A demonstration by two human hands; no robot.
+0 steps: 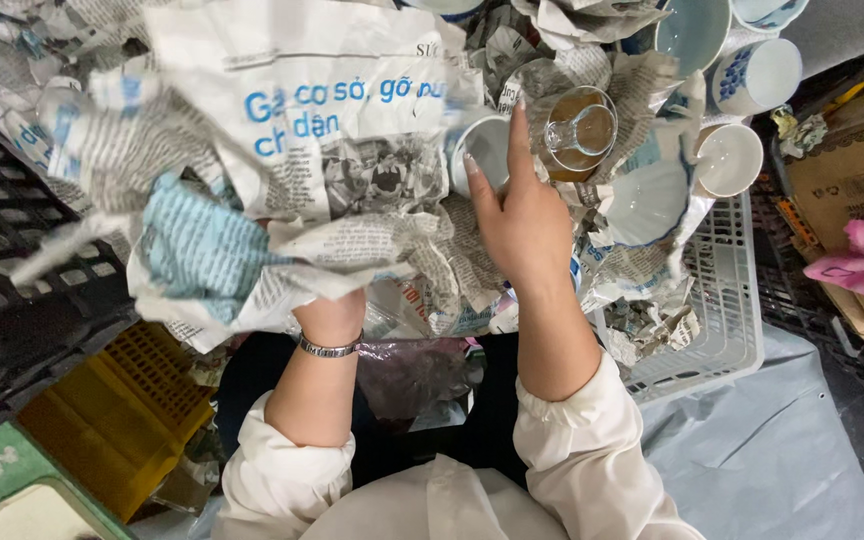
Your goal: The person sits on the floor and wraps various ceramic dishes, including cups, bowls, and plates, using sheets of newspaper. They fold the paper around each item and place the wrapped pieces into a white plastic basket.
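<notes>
A big crumpled sheet of newspaper fills the upper left of the head view, spread over more wadded paper. The left hand is under its lower edge at about 6 o'clock of the sheet; only the wrist with a metal bracelet shows, so the left fingers are hidden and I cannot tell whether they grip the paper or only prop it up.

Next in size, a white plastic basket sits at 3 o'clock of the right hand, with white and pale blue bowls and cups nested in paper toward 1 and 2 o'clock. A yellow crate lies at 8 o'clock, a cardboard box at the right edge.

The right hand reaches up the middle, fingers loosely extended and fairly narrow, holding nothing. A small white cup lies on its side just at 11 o'clock of the fingertips, touching or nearly touching them, mouth facing toward 4 o'clock. A clear glass cup with amber tint sits just at 1 o'clock, close beside the index finger. The right hand is clearly the nearer to both.
</notes>
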